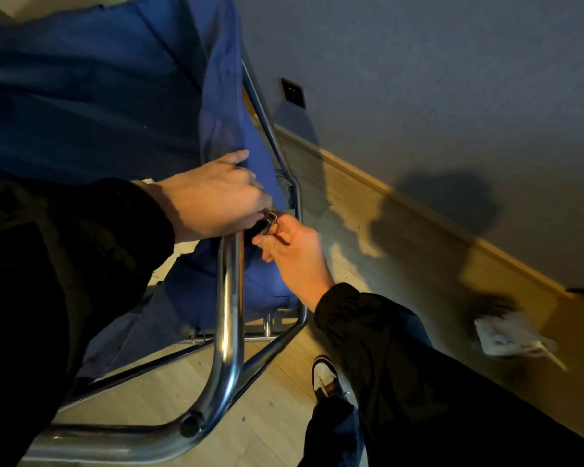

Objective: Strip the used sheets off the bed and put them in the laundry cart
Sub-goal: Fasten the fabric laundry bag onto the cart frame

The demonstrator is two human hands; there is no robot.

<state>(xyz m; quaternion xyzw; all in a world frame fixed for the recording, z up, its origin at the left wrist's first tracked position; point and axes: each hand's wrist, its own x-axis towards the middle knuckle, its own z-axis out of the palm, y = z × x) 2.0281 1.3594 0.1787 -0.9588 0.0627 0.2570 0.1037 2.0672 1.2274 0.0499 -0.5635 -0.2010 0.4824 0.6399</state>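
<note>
Chrome cart frame [230, 298]; left hand [213, 197] grips blue bag [81, 96]; right hand [299, 261] pinches ring [271, 217].

A grey-blue wall [452, 79] carries a dark socket plate [293, 92]. A wooden skirting board [418, 210] meets the pale wood floor [169, 399]. Warm light throws shadows on both.

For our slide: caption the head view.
Left hand and right hand pinch a metal clip on the blue laundry cart.

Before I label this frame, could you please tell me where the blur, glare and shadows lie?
Head view: warm side light, hard shadows on the wall; glare streaks the chrome tube; white object at right motion-blurred; left hand, right hand and metal clip sharp; blue bag dim.
</note>
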